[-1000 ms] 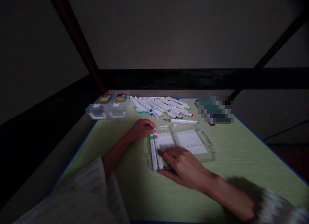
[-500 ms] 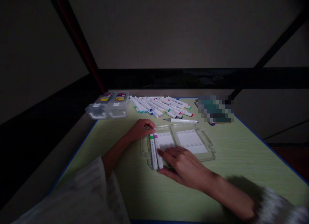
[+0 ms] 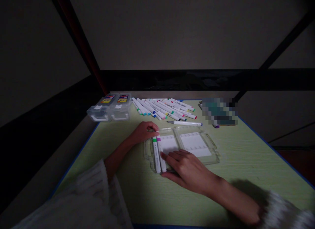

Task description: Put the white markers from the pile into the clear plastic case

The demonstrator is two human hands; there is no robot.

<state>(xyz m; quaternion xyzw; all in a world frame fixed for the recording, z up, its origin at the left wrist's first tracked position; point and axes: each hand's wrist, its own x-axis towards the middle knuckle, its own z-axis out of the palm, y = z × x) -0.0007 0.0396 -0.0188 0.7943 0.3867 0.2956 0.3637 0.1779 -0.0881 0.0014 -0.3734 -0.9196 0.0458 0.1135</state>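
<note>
- Touches with left hand (image 3: 142,133) the far end of a white, purple-banded marker (image 3: 163,166); cannot tell if clamped.
- Lies lengthwise away from the body, beside a white, green-banded marker (image 3: 157,158) in an open, clear plastic case (image 3: 179,138).
- Meets right hand (image 3: 192,171) nearer the near end, fingers apart.
- Shows no clear change from the earlier frame.

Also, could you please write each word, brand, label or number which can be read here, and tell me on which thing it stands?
No text can be read with certainty.
Labels on the two closed cases, left and right: print too small and blurred.
Green-banded marker: small print, unreadable.
Purple-banded marker: no readable print.
Marker pile: dark print on some, too small.
Pixelated item: obscured.
</note>
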